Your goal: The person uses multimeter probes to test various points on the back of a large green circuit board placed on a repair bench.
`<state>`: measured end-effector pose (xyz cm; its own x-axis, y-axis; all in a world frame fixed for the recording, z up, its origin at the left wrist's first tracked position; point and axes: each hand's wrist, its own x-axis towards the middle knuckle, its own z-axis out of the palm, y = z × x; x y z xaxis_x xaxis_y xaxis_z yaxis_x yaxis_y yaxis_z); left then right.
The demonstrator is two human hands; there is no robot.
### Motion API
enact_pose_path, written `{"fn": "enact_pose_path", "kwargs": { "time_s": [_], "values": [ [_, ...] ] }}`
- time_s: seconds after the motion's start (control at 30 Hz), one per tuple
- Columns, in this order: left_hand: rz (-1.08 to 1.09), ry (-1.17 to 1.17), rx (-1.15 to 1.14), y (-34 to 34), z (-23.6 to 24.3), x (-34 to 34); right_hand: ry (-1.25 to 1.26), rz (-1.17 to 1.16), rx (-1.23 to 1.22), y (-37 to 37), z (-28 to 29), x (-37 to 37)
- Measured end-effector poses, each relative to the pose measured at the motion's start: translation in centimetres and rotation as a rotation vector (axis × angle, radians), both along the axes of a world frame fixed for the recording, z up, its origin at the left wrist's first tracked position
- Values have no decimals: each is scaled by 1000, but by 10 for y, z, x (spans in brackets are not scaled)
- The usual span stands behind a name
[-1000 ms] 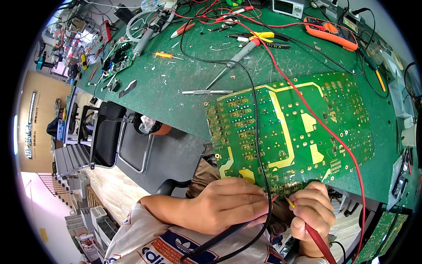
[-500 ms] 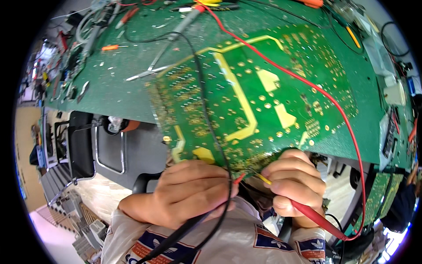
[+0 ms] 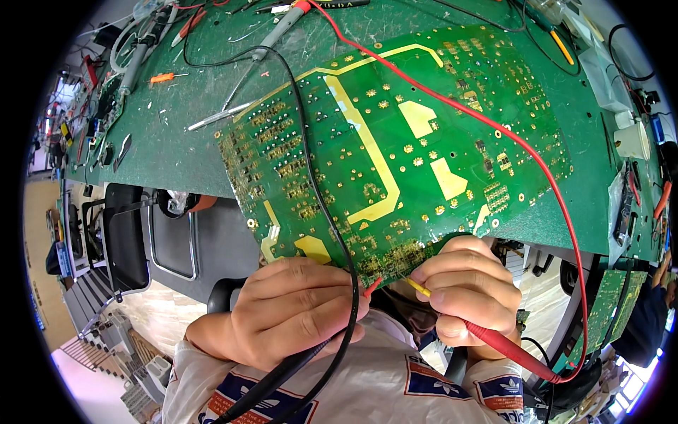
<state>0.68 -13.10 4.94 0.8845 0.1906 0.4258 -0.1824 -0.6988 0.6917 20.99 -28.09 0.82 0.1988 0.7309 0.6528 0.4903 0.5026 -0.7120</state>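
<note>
A large green circuit board [image 3: 374, 162] with gold pads lies on the green work mat, its near edge reaching past the table toward me. My left hand [image 3: 296, 311] is closed around a black test probe [image 3: 272, 385], whose red tip is at the board's near edge. My right hand [image 3: 470, 290] grips a red test probe [image 3: 512, 353], and its yellow tip points at the same edge, a little right of the other. Whether either tip touches a pad is too small to tell. A black cable and a red cable [image 3: 526, 146] cross over the board.
Left of the board lie tweezers [image 3: 219, 117] and an orange-handled screwdriver [image 3: 164, 78]. A grey-handled tool [image 3: 282, 30] rests behind it. Cluttered parts line the left side; a white cup [image 3: 633, 143] stands at right. A black chair [image 3: 127, 237] is below the table's left part.
The whole view has shifted slightly, with the board now a little farther left and up. My left hand and its probe tip sit slightly farther left. Both hands keep their grip.
</note>
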Motion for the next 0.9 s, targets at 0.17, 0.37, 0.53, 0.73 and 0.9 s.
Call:
{"fn": "enact_pose_path", "kwargs": {
  "time_s": [0.17,0.37,0.53,0.73,0.9],
  "values": [
    [-7,-7,-4,-1,-2,2,-9,4,-13,-2,0,2],
    [-9,-33,-35,1,2,-3,-48,55,-100,0,15,2],
    [17,-60,-47,-2,-2,4,-199,-82,-103,-6,22,-6],
    [48,-74,-27,-4,-6,-2,-185,-107,-125,-3,21,-13],
    [52,-67,-15,-4,-4,-1,-180,-104,-109,-2,22,-12]
  ]
}}
